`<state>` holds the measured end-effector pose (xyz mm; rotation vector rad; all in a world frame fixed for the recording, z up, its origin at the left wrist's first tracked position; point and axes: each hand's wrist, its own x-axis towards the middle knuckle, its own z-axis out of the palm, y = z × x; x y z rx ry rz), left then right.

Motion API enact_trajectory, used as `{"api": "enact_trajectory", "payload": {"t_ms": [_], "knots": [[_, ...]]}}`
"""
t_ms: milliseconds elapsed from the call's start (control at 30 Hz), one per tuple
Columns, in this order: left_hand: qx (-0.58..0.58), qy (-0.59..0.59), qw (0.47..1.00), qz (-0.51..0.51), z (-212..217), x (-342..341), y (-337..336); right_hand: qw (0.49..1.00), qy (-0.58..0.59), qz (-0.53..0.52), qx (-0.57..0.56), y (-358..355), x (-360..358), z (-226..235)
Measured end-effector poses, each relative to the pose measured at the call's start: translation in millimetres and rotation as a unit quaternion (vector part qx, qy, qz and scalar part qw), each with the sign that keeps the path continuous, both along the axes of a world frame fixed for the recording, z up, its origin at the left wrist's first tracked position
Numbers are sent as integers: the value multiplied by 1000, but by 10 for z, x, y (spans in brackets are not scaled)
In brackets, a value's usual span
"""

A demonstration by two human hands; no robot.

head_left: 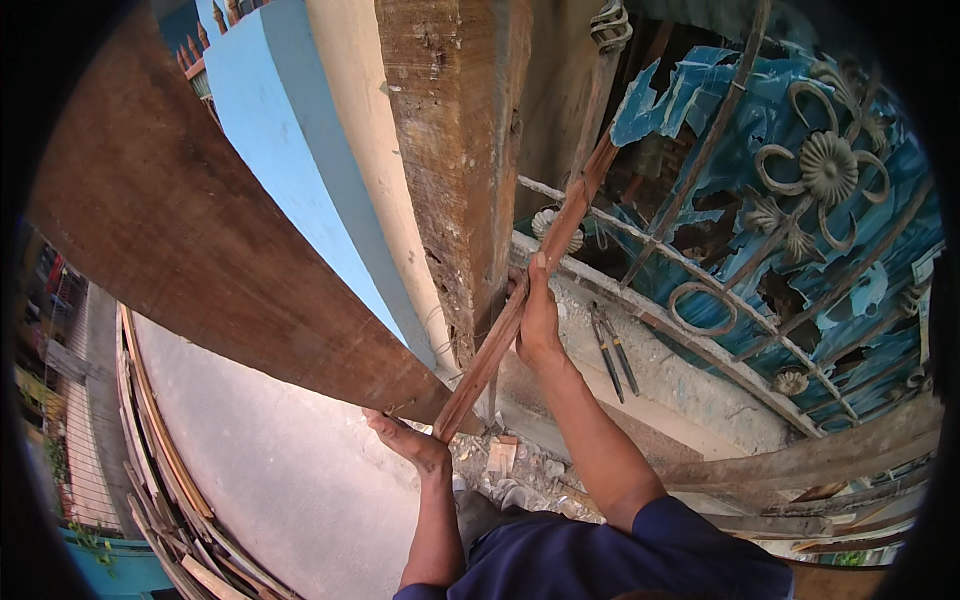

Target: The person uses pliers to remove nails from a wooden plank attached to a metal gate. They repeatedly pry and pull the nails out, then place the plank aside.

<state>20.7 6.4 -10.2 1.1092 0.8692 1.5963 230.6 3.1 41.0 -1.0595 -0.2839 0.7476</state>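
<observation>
My right hand (538, 310) is wrapped round a long reddish-brown wooden strip (490, 362), near its middle. The strip slants from beside my left wrist up to the right, reaching toward a metal grille. My left hand (402, 440) is at the lower edge of a wide dark brown board (220, 240), beside the strip's lower end. Its fingers point up and left and look stretched out, though the board partly hides them. A thick, weathered wooden post (440, 150) stands upright just beyond the strip.
Yellow-and-black handled pincers (613, 350) lie on the ledge under the scrolled grille (740, 270), which has torn blue sheeting (880, 240) behind it. Rubble (515, 465) litters the floor near me. Long timber lengths (165, 430) line the left side; more planks (800, 455) lie at right.
</observation>
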Motion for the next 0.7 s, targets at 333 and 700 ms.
{"api": "enact_trajectory", "payload": {"t_ms": [333, 700], "knots": [[-5, 3, 1000, -3, -129, -42, 23, 1000, 10, -27, 4, -7, -53, 57], [4, 7, 1000, 8, -49, -3, 2, 1000, -4, -13, -12, 5, 38, -93]]}}
